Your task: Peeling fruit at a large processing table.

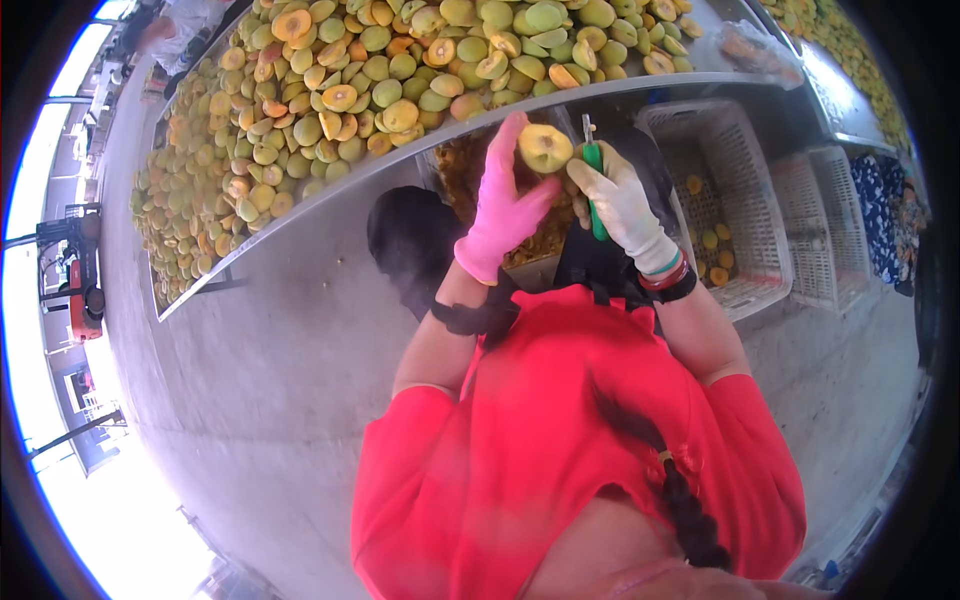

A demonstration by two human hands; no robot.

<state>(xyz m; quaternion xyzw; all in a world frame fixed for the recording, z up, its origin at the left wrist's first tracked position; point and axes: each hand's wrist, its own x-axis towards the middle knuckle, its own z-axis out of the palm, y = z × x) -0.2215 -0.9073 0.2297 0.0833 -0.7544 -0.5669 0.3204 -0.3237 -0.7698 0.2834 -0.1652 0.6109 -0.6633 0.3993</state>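
Observation:
My left hand (504, 199), in a pink rubber glove, grips a yellow stone-fruit half (545, 148) with its cut face up and a dark hollow in the middle. In a soiled white fabric glove, my right hand (616, 187) holds the green handle of a small hand tool (592, 159). Its short metal tip points away from me, beside the fruit; its exact shape is too small to tell. Both hands are over my lap, just short of the rim of a metal table (420, 146). Under them a bin (536, 270) holds brown and orange scraps, partly hidden by my arms.
Halved green and yellow stone fruit (386, 94) is heaped on the table. To my right, a white plastic crate (746, 187) holds several fruit pieces, with more crates (810, 217) beyond. A plastic bag (757, 52) lies near the table's corner. At far left are a person (176, 34) and a forklift (75, 277).

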